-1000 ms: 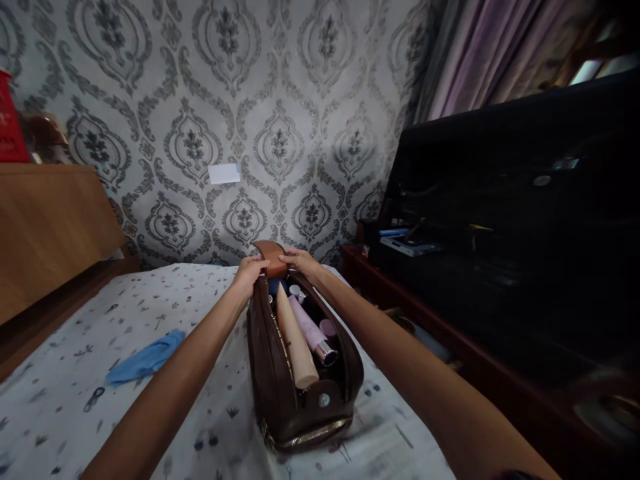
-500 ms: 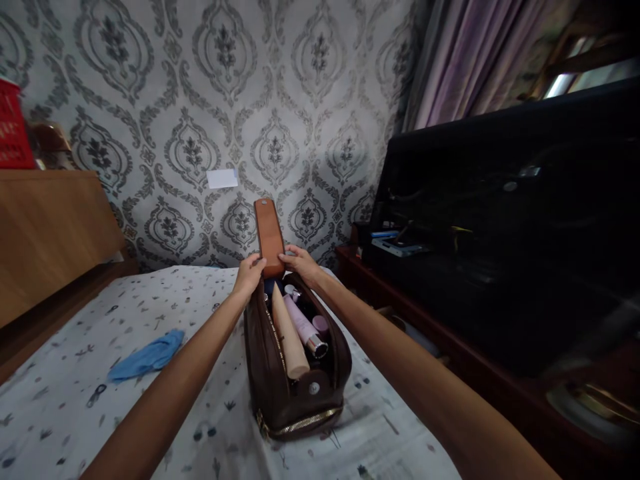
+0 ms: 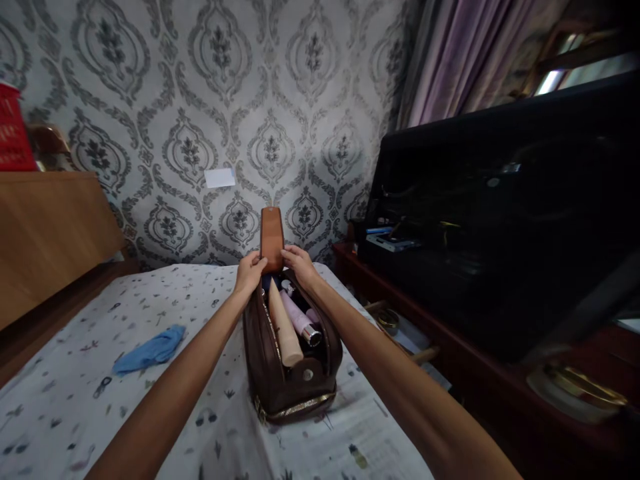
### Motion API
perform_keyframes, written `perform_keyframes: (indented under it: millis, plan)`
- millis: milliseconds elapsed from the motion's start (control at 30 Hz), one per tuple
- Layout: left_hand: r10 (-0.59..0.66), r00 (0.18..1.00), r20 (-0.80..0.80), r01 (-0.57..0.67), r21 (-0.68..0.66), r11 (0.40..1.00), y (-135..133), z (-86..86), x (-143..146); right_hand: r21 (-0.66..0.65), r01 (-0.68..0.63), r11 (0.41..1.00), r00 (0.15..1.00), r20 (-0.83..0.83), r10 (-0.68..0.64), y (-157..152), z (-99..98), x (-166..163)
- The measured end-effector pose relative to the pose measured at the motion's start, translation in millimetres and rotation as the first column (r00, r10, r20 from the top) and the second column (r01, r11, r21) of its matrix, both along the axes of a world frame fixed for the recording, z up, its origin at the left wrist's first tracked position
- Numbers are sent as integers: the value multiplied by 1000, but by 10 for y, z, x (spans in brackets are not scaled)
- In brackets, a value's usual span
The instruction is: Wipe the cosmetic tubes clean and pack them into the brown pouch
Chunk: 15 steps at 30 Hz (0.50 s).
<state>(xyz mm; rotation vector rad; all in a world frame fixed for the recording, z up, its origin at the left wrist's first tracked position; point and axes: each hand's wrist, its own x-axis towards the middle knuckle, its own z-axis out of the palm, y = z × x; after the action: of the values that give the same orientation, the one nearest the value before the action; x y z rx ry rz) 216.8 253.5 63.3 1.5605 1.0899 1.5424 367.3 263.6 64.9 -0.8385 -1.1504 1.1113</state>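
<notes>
An unzipped brown toiletry bag (image 3: 280, 397) stands on the patterned bed sheet (image 3: 200, 373). Its tan-lined flap (image 3: 272, 237) points up at the far end. On the flap's left edge, my left hand (image 3: 250, 272) is closed, thumb against the tan side. My right hand (image 3: 299, 265) pinches the opposite edge. Inside the bag lie a beige tube (image 3: 286, 333) and a pale pink tube (image 3: 299, 317) with a shiny silver cap. Other small items deeper in the bag are partly hidden. A round metal snap (image 3: 308, 375) shows on the near end.
A crumpled blue cloth (image 3: 150, 350) lies left of the bag. Beyond the bed is a patterned wall (image 3: 220, 100) with a white plate (image 3: 219, 178). At right stands a large black panel (image 3: 475, 233); at left, a wooden cabinet (image 3: 55, 233) carries a red basket (image 3: 15, 130).
The flap has gone from leaning left to nearly upright, and its top end sits slightly lower. Both hands keep hold of its edges. The view has shifted a little.
</notes>
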Motion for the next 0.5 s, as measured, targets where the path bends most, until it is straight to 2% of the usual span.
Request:
perform_keyframes:
  millis: [267,500]
  plan:
    - [-8,993,-114,23,130,991,-120,61,27,154,-10,988,998,-57,19,-187,81,11]
    - [45,957,-287,12,194,981,-273,155,74,239,-58,969,993,111,33,-341,153,31]
